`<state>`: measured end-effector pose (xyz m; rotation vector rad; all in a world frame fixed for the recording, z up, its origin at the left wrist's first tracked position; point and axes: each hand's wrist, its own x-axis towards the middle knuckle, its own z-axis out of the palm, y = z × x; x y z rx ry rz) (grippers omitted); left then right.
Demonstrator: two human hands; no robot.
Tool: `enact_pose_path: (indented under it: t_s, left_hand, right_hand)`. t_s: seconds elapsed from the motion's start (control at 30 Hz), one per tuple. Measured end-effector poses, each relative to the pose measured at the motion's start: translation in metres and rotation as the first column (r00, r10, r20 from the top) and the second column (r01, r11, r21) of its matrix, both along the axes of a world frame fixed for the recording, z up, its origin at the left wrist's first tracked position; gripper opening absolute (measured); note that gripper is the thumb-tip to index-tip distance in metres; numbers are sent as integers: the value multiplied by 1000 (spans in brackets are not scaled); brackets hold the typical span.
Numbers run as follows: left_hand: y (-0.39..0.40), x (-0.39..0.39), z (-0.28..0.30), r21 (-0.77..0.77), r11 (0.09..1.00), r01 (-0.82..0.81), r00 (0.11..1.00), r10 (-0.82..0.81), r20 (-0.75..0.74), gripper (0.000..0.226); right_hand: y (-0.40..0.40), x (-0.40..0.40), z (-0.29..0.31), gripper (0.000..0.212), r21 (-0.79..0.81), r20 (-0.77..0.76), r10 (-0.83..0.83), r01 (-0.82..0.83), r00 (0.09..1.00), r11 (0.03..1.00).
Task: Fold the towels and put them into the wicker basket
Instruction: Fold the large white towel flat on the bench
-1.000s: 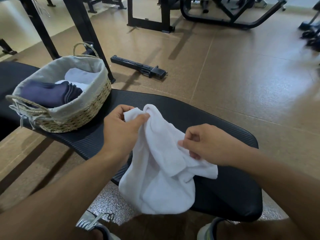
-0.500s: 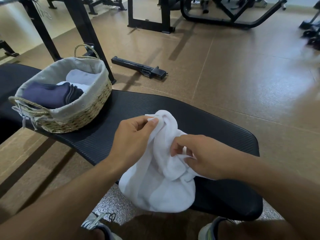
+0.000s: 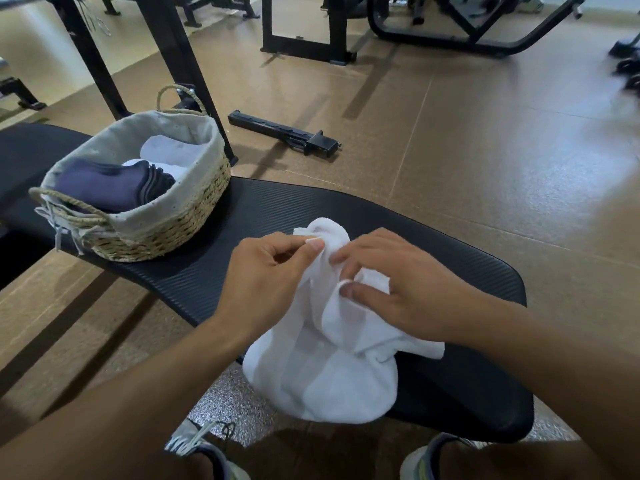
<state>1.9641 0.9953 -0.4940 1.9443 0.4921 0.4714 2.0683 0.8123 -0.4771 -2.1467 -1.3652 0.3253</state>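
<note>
A crumpled white towel [image 3: 325,372] hangs over the near edge of a black padded bench [image 3: 433,271]. My left hand [image 3: 266,275] pinches its top edge between thumb and fingers. My right hand [image 3: 398,289] grips a fold of the same towel just beside it, the fingertips of both hands nearly touching. To the left on the bench stands the wicker basket [image 3: 162,233] with a grey cloth lining. Inside it lie a folded dark blue towel [image 3: 110,187] and a folded white towel [image 3: 169,152].
A black metal bar [image 3: 284,135] lies on the brown floor beyond the bench. Black gym machine frames [image 3: 304,29] stand farther back and a black post [image 3: 180,64] rises behind the basket. My shoes [image 3: 204,452] show below the bench edge.
My hands have come together at the towel's top edge, the right hand moving left and up. The towel has bunched up between them.
</note>
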Motion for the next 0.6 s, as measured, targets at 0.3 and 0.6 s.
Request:
enact_pose_path:
  t_s: [0.3,0.6]
  left_hand:
    - [-12,-10,3,-53,987,149,988,-146,57,17]
    - [-13,-13,0,-131,970,205,978,-198,66,23]
  right_hand:
    - [5,4,-1,12,186,-113,-198,216,974,958]
    - [5,5,0,14,183,-34,-197,200,980,963]
